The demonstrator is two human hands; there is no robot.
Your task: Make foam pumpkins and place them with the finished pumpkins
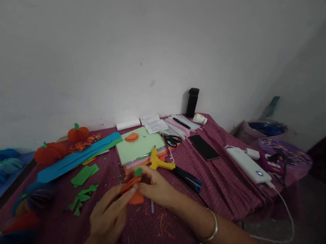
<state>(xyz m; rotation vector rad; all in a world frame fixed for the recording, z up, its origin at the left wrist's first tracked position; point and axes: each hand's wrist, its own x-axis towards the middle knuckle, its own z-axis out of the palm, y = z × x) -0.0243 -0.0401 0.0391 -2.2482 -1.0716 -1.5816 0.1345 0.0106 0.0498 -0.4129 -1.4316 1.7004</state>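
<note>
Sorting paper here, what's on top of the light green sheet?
Orange cutouts lie on the light green sheet; paper slips overlap its far edge. What they cover is hidden.

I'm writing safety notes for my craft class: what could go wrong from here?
The glue gun lies just beyond the right hand; if it is hot, a careless shift might cause a burn.

The white cable from the power bank hangs past the edge of the table, so a snag could drag the power bank off.

Too tight a grip by the left hand might crease the orange piece.
</note>
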